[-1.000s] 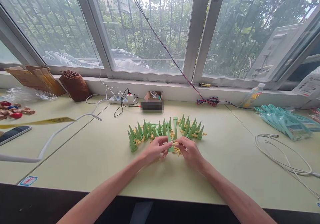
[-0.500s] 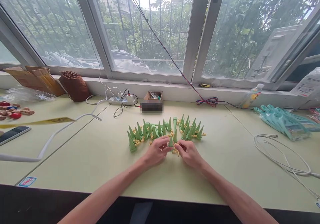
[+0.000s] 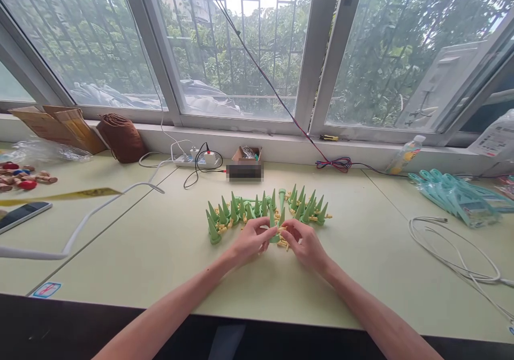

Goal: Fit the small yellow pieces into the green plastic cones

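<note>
Between the thumb and fingers of my left hand (image 3: 252,240) stands a green cone-shaped plastic piece (image 3: 272,218), point up. My right hand (image 3: 307,245) is closed in a pinch at the cone's right side, on what looks like a small yellow peg (image 3: 280,230), mostly covered by the fingertips. Just behind my hands, several more green cones (image 3: 214,233) stand upright on the left, with small yellow parts among them. Another cluster of green cones (image 3: 308,210) is to the right. A few loose yellow pegs (image 3: 284,244) lie under my hands.
Behind the cones are a small cardboard box (image 3: 248,153) and a power strip (image 3: 188,159). A phone (image 3: 24,216) and white cable (image 3: 68,242) lie left. At right are a coiled cable (image 3: 453,250), teal packaged items (image 3: 453,194) and a bottle (image 3: 405,155).
The green cone in my left hand has come up a little and shows more of its length. My left thumb has shifted across its base. My right hand stays close beside it.
</note>
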Demonstrator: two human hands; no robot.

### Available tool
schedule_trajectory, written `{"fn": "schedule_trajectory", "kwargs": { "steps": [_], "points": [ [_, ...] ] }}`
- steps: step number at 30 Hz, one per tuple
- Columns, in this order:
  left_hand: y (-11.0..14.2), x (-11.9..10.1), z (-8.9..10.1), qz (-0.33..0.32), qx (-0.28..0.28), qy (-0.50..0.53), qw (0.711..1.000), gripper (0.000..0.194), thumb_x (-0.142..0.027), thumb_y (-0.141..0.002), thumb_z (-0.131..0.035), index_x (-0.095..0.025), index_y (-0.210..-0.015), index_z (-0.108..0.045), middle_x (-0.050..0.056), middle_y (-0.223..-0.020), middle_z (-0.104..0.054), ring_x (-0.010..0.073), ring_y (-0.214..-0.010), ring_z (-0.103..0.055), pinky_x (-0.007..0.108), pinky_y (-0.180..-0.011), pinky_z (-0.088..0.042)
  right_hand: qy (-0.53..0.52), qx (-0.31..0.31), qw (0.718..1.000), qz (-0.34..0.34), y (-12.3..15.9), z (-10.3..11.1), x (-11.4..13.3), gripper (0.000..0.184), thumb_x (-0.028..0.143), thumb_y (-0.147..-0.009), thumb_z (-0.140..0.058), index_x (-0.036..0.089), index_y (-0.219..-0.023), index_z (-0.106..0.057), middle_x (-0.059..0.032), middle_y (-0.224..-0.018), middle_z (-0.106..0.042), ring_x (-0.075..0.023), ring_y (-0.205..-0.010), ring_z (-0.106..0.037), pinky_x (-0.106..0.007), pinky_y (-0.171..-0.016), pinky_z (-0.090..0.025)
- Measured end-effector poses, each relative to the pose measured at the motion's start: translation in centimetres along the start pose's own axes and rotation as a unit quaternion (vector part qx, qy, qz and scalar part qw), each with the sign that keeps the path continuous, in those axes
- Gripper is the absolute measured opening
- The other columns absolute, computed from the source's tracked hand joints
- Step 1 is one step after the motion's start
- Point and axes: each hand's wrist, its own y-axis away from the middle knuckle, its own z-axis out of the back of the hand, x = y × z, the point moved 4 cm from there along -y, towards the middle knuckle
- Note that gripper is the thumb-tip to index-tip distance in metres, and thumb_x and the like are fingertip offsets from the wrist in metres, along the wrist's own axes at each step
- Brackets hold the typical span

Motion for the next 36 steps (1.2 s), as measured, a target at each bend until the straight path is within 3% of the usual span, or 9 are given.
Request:
{"fn": "schedule_trajectory", "kwargs": {
  "steps": [6, 11, 19, 25, 30, 36],
  "points": [
    [-0.2, 0.3, 0.3, 0.028, 0.011, 0.08, 0.996, 0.047, -0.056, -0.08, -0.067, -0.016, -0.068, -0.045, -0.006, -0.065, -0.041, 0.0034, -0.041, -0.044, 0.018, -0.037, -0.032, 0.014, 0.005, 0.999, 0.033, 0.0, 0.2, 0.1, 0.021, 0.038, -0.095, -0.056, 0.018, -0.101, -0.062, -0.0053, -0.081, -0.066, -0.0154, -0.063, -0.058, -0.027, -0.055, -0.048],
    [-0.1, 0.3, 0.3, 0.023, 0.024, 0.057, 0.998, 0.046, -0.058, -0.079, -0.067, -0.016, -0.073, -0.049, -0.004, -0.07, -0.049, 0.0053, -0.044, -0.048, 0.019, -0.039, -0.035, 0.036, 0.0, 0.999, 0.037, 0.1, 0.1, -0.4, 0.019, 0.037, -0.096, -0.055, 0.019, -0.095, -0.062, -0.0043, -0.077, -0.066, -0.0151, -0.061, -0.055, -0.027, -0.056, -0.045],
    [-0.1, 0.7, 0.6, 0.018, 0.031, -0.029, 0.999, 0.041, -0.056, -0.085, -0.059, -0.016, -0.083, -0.057, -0.006, -0.054, -0.047, 0.0074, -0.039, -0.045, 0.019, -0.039, -0.031, 0.058, 0.011, 0.998, 0.034, 0.2, -0.1, -1.1, 0.017, 0.032, -0.095, -0.055, 0.018, -0.087, -0.061, -0.002, -0.071, -0.062, -0.0145, -0.059, -0.05, -0.026, -0.057, -0.041],
    [-0.1, 0.7, 0.4, 0.008, 0.038, -0.046, 0.998, 0.039, -0.053, -0.086, -0.06, -0.018, -0.073, -0.048, -0.008, -0.048, -0.04, 0.0073, -0.039, -0.041, 0.019, -0.04, -0.03, 0.064, 0.02, 0.997, 0.033, 0.2, -0.1, -1.1, 0.022, 0.031, -0.096, -0.051, 0.018, -0.08, -0.059, -0.0013, -0.069, -0.059, -0.0137, -0.059, -0.047, -0.025, -0.056, -0.037],
    [0.2, 0.4, -0.1, 0.003, 0.055, -0.058, 0.997, 0.038, -0.053, -0.085, -0.06, -0.018, -0.076, -0.05, -0.009, -0.048, -0.035, 0.0066, -0.039, -0.036, 0.019, -0.039, -0.027, 0.064, 0.025, 0.997, 0.034, 0.1, -0.2, -1.1, 0.032, 0.03, -0.098, -0.045, 0.019, -0.068, -0.047, 0.0019, -0.061, -0.048, -0.0118, -0.056, -0.039, -0.024, -0.054, -0.03],
    [0.3, -0.4, -0.4, -0.074, 0.048, -0.133, 0.987, 0.033, -0.047, -0.088, -0.058, -0.015, -0.086, -0.063, -0.001, -0.068, -0.052, 0.0086, -0.055, -0.043, 0.02, -0.05, -0.036, 0.07, 0.028, 0.997, 0.037, 0.1, -0.2, -1.1, 0.038, 0.028, -0.098, -0.042, 0.02, -0.064, -0.028, 0.0049, -0.056, -0.034, -0.01, -0.052, -0.028, -0.025, -0.051, -0.022]
  ]
}}
